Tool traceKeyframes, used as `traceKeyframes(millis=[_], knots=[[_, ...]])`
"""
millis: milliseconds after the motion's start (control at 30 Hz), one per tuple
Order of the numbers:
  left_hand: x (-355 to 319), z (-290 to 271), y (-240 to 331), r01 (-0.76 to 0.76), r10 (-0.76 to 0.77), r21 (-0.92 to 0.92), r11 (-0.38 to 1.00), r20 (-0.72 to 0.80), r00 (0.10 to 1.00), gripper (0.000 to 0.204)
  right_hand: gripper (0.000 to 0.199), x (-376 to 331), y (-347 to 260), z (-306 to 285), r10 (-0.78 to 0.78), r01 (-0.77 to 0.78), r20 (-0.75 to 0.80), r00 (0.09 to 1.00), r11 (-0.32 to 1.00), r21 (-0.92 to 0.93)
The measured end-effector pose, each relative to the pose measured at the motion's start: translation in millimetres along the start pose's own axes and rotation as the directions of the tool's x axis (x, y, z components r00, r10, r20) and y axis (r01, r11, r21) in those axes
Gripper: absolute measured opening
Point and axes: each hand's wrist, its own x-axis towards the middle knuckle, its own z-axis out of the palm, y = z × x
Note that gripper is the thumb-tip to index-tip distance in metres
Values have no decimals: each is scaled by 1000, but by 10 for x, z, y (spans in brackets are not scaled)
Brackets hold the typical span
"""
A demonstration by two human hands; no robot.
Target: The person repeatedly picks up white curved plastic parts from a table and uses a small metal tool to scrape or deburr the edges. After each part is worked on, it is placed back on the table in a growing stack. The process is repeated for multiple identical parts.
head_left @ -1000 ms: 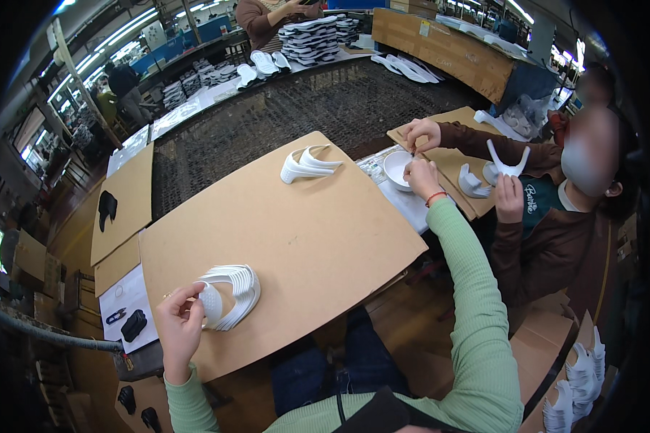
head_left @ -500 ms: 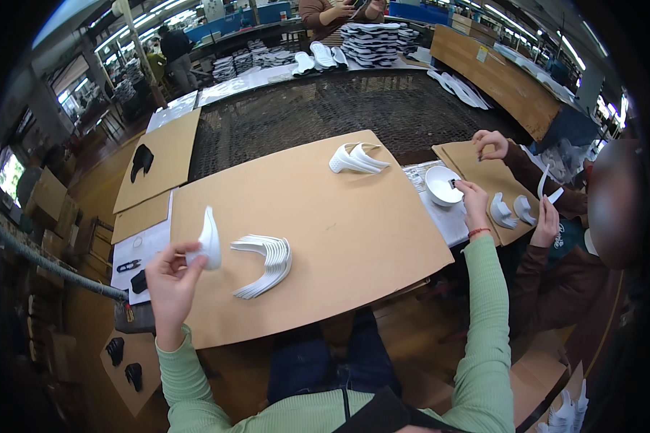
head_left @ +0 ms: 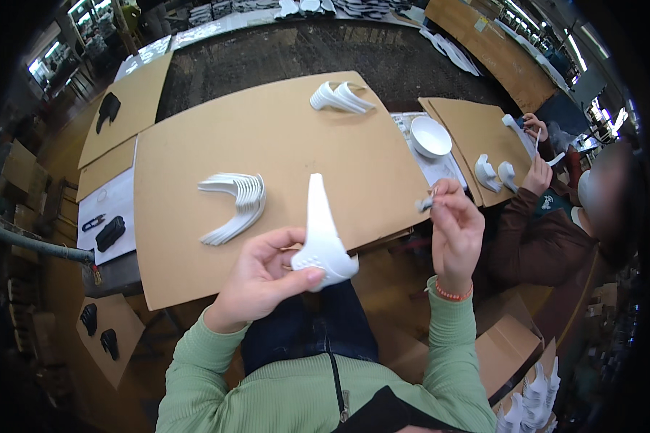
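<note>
Left hand has a closed grip on white piece by its base, apparently for steadiness, over the near edge of the surface; right hand pinches small part near the right corner.

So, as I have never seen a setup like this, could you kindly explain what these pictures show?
Certainly. There is no machine here: a person in green sleeves works bare-handed. All the pictures come from one wide fisheye camera on that person's head, looking down, so straight edges bend near the rim.

On the brown board lie a near stack of curved white pieces and a far stack. A white bowl stands beside the board, on its right.

The left hand holds a single white piece; the right hand pinches something small, too blurred to identify. The brown sleeve belongs to a co-worker.
</note>
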Motion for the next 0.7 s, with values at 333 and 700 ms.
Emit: traceKeyframes(millis=[333, 700], knots=[[-57, 213, -70, 260, -252, -155, 953, 68, 965, 82, 21, -429, -140, 293, -213, 403, 438, 873, 820, -406], [-103, 233, -76, 294, -289, -200, 935, 56, 956, 85, 27, -573, -182, 313, -182, 429, 481, 858, 769, -474]])
